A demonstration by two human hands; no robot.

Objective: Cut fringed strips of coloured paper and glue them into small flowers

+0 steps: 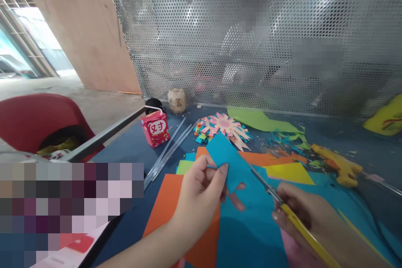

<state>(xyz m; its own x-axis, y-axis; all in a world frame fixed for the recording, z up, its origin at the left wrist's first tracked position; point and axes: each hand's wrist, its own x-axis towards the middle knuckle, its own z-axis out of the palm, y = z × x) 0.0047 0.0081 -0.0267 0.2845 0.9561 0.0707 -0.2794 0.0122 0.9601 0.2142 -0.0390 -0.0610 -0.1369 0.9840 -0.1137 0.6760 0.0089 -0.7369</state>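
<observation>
Between the thumb and fingers of my left hand (201, 188) is a small blue piece of paper (224, 150), held up above the table. My right hand (301, 213) grips scissors with yellow handles (301, 232). Their metal blades meet the right edge of the blue piece; whether they are parted I cannot tell. Beneath my hands lie a large blue sheet (248, 238), an orange sheet (163, 201) and a yellow piece (290, 173). Behind the held piece sit fringed paper flowers (224, 122) in pink, blue and orange.
A yellow glue gun (341, 165) with a cord lies right, near paper scraps (285, 138). Clear glue sticks (171, 150), a red carton (155, 127) and a jar (176, 100) are left. A perforated metal panel (201, 42) closes off the back. A red chair (40, 113) stands left.
</observation>
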